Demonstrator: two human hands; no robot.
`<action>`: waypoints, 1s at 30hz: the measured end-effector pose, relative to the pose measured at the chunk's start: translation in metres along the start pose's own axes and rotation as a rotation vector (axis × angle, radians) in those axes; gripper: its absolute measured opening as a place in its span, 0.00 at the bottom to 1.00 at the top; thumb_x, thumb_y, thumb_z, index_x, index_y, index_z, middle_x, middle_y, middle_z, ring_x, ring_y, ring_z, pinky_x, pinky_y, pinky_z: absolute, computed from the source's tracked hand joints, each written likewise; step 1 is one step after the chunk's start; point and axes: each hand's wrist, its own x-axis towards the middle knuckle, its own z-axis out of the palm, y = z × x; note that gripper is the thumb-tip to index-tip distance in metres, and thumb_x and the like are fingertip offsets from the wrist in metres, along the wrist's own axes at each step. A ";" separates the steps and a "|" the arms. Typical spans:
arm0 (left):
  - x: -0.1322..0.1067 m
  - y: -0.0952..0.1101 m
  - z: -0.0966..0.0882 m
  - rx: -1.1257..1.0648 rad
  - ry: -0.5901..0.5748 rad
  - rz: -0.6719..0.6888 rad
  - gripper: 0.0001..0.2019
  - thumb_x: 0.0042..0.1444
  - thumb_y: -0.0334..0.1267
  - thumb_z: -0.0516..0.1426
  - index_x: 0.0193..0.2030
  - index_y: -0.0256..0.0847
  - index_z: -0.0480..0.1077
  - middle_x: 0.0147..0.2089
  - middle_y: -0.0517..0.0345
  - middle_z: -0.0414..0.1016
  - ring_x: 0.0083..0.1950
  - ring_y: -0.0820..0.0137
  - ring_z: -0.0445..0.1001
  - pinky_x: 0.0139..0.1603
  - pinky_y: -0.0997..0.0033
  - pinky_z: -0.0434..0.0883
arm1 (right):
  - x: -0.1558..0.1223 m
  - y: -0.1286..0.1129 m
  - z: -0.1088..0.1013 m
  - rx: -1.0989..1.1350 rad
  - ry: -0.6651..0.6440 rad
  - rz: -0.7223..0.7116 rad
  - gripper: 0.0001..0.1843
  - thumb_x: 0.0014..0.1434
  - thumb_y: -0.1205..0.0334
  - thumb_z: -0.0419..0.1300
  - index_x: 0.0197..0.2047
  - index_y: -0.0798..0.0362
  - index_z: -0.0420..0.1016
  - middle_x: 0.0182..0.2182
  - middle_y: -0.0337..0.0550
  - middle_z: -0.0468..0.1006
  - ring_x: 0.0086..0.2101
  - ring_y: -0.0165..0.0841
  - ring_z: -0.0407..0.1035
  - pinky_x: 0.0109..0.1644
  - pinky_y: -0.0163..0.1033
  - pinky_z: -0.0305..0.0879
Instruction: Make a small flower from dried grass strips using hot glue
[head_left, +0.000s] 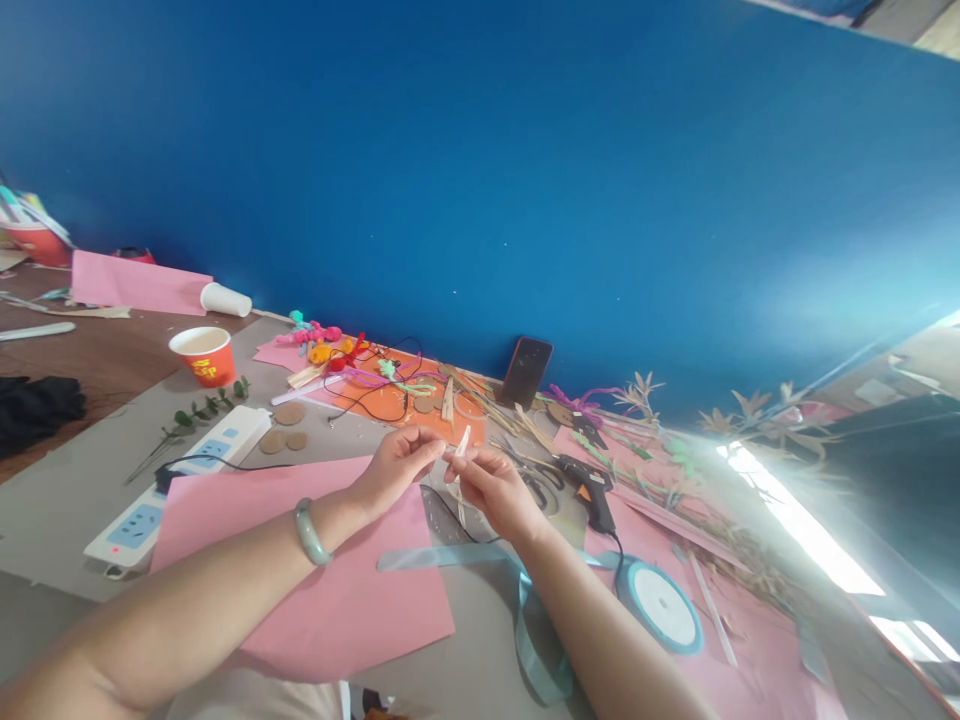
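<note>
My left hand [405, 465], with a pale green bangle on its wrist, is closed in a pinch. Its fingertips meet those of my right hand [491, 488] at a thin whitish strip [464, 438]. The right thumb and fingers pinch this strip, and its lower end hangs below them. What the strip is made of is too small to tell. Both hands are raised over the table, beside a pink paper sheet [337, 600]. A light blue ribbon [442, 556] lies below them, leading towards its spool [664, 605].
A black glue gun [591, 490] lies to the right, its cord trailing down. On the left are a power strip [139, 525], a leafy sprig [187, 420] and a red paper cup [206, 355]. A phone [527, 370] leans against the blue wall. Coloured craft pieces [345, 350] clutter the back.
</note>
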 end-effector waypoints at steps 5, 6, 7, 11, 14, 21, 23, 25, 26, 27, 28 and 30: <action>0.001 -0.003 -0.001 -0.122 0.025 -0.040 0.22 0.60 0.51 0.45 0.37 0.36 0.72 0.23 0.60 0.64 0.22 0.76 0.59 0.23 0.75 0.55 | 0.001 0.000 0.000 -0.057 0.052 -0.051 0.20 0.53 0.45 0.62 0.23 0.54 0.70 0.18 0.35 0.65 0.16 0.22 0.45 0.20 0.34 0.37; 0.001 -0.003 -0.002 -0.122 0.022 -0.045 0.21 0.60 0.50 0.46 0.37 0.35 0.73 0.23 0.60 0.65 0.22 0.76 0.59 0.23 0.75 0.55 | 0.001 0.000 -0.001 -0.049 0.060 -0.062 0.21 0.53 0.45 0.61 0.21 0.54 0.69 0.18 0.34 0.63 0.17 0.22 0.45 0.21 0.34 0.37; 0.001 -0.002 -0.002 -0.105 0.016 -0.043 0.20 0.59 0.50 0.47 0.38 0.35 0.73 0.23 0.60 0.64 0.22 0.76 0.58 0.22 0.75 0.54 | 0.002 0.001 -0.002 -0.037 0.069 -0.074 0.21 0.53 0.46 0.62 0.20 0.54 0.67 0.17 0.33 0.61 0.17 0.23 0.45 0.21 0.34 0.38; -0.001 0.004 -0.001 -0.018 -0.037 0.015 0.18 0.59 0.50 0.52 0.40 0.36 0.72 0.24 0.62 0.64 0.22 0.78 0.56 0.22 0.76 0.52 | 0.004 0.001 -0.005 -0.023 0.140 -0.112 0.18 0.54 0.48 0.62 0.23 0.54 0.71 0.14 0.30 0.54 0.18 0.24 0.45 0.22 0.34 0.38; -0.002 0.007 -0.001 -0.005 -0.032 0.056 0.16 0.59 0.49 0.53 0.35 0.36 0.70 0.26 0.61 0.67 0.23 0.78 0.58 0.25 0.76 0.56 | 0.003 0.000 -0.006 -0.049 0.192 -0.117 0.17 0.54 0.48 0.61 0.25 0.54 0.74 0.12 0.29 0.52 0.17 0.24 0.44 0.21 0.34 0.36; -0.005 0.010 0.003 -0.150 -0.055 0.030 0.12 0.57 0.46 0.57 0.33 0.40 0.62 0.24 0.63 0.70 0.24 0.77 0.66 0.26 0.76 0.62 | 0.001 -0.006 -0.002 -0.066 0.271 -0.097 0.17 0.51 0.47 0.64 0.25 0.54 0.74 0.11 0.29 0.53 0.16 0.24 0.44 0.19 0.34 0.37; -0.008 0.012 0.005 -0.179 -0.120 -0.023 0.13 0.57 0.46 0.57 0.32 0.39 0.62 0.25 0.63 0.70 0.19 0.79 0.63 0.20 0.78 0.58 | 0.001 -0.008 -0.002 -0.063 0.286 -0.110 0.16 0.50 0.48 0.65 0.24 0.54 0.73 0.12 0.29 0.54 0.16 0.23 0.45 0.20 0.34 0.38; -0.010 0.013 0.007 -0.177 -0.154 -0.067 0.12 0.57 0.46 0.57 0.33 0.38 0.64 0.25 0.63 0.70 0.17 0.81 0.59 0.17 0.79 0.54 | 0.001 -0.008 -0.002 -0.045 0.289 -0.122 0.16 0.49 0.50 0.65 0.23 0.54 0.72 0.13 0.30 0.55 0.17 0.23 0.46 0.21 0.33 0.39; -0.011 0.013 0.008 -0.169 -0.164 -0.082 0.12 0.57 0.46 0.57 0.34 0.38 0.66 0.24 0.63 0.70 0.16 0.81 0.59 0.16 0.80 0.52 | 0.001 -0.008 -0.003 -0.032 0.285 -0.124 0.16 0.49 0.50 0.65 0.22 0.54 0.71 0.13 0.30 0.56 0.17 0.23 0.46 0.21 0.33 0.39; -0.012 0.013 0.009 -0.158 -0.173 -0.093 0.12 0.56 0.46 0.57 0.34 0.37 0.67 0.24 0.63 0.69 0.16 0.82 0.58 0.15 0.80 0.52 | 0.001 -0.007 -0.004 -0.019 0.277 -0.125 0.16 0.50 0.50 0.65 0.22 0.54 0.70 0.14 0.30 0.56 0.17 0.23 0.46 0.22 0.33 0.39; -0.012 0.012 0.009 -0.146 -0.177 -0.097 0.12 0.56 0.45 0.57 0.34 0.37 0.68 0.23 0.63 0.69 0.15 0.82 0.58 0.15 0.80 0.51 | 0.001 -0.006 -0.005 -0.007 0.267 -0.126 0.17 0.50 0.50 0.64 0.22 0.54 0.70 0.14 0.30 0.56 0.17 0.23 0.45 0.22 0.33 0.39; -0.012 0.010 0.010 -0.121 -0.181 -0.094 0.11 0.55 0.44 0.58 0.33 0.36 0.68 0.22 0.63 0.68 0.15 0.82 0.57 0.15 0.79 0.51 | 0.002 -0.004 -0.006 -0.001 0.248 -0.131 0.17 0.51 0.50 0.63 0.22 0.54 0.70 0.14 0.30 0.56 0.18 0.23 0.45 0.23 0.34 0.39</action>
